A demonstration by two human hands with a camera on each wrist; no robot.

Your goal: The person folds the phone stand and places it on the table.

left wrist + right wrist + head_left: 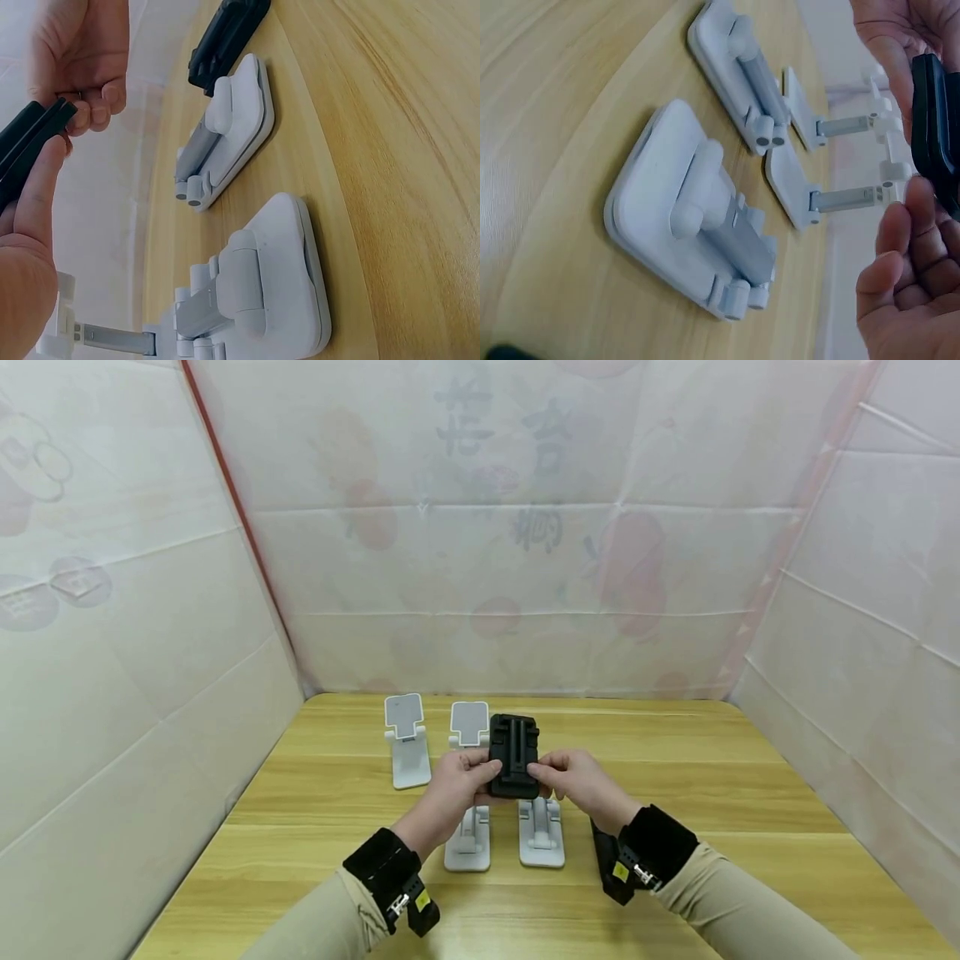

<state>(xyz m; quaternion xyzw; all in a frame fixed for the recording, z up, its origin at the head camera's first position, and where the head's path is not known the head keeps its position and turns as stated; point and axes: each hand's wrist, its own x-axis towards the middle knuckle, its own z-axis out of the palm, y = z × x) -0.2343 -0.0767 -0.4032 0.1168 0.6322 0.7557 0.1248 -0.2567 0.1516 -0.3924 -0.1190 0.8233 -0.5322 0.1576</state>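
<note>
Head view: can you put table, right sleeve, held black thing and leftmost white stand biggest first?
1. Table
2. Right sleeve
3. Held black thing and leftmost white stand: too alike to rank.

Faint large characters (pixel 463 441) on back wall sheet (pixel 420 652), too pale to read; no text legible.

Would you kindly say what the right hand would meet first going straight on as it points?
First the black folded stand, whose edge the right hand seems to pinch; beyond it, probably the left hand, though depth is unclear.
</note>
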